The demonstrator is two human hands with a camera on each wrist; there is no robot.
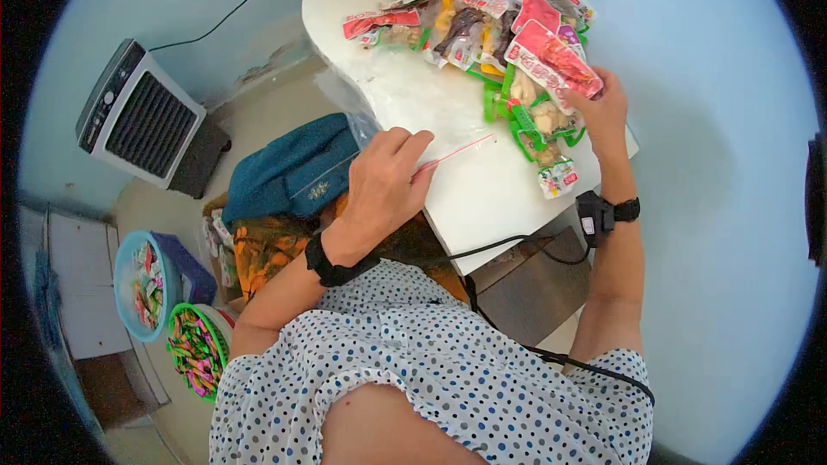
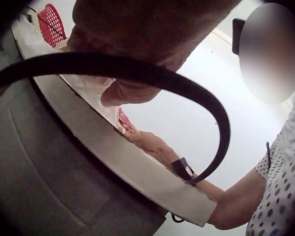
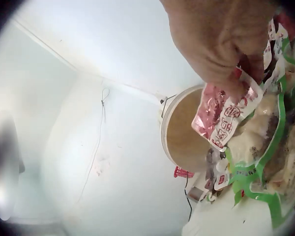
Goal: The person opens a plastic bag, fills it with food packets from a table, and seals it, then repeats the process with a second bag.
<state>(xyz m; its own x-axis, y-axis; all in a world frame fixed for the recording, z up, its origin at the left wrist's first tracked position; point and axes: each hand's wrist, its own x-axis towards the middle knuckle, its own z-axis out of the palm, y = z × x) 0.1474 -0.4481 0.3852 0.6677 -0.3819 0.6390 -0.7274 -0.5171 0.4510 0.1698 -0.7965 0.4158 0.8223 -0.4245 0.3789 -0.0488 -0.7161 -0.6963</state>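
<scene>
My left hand (image 1: 392, 176) pinches the edge of a clear plastic bag (image 2: 91, 88) with a thin pink strip (image 1: 465, 151) along its opening. The bag lies over the white table's front part, hard to see against the white. On the right, my right hand (image 1: 606, 112) grips the end of a red-and-white food packet (image 1: 551, 60) between thumb and fingers. Seen from the right wrist, this packet (image 3: 226, 115) hangs from the fingertips. Beneath and beside it lie green-edged clear packets (image 1: 547, 116) with pale pieces inside.
A heap of sealed food packets (image 1: 469, 26) covers the back of the white table (image 1: 392, 90), before a round tub (image 3: 184, 132). The wall (image 1: 715, 120) stands close on the right. Left on the floor are an air cooler (image 1: 142, 125), a blue bag (image 1: 293, 164) and basins (image 1: 129, 327) of wrapped items.
</scene>
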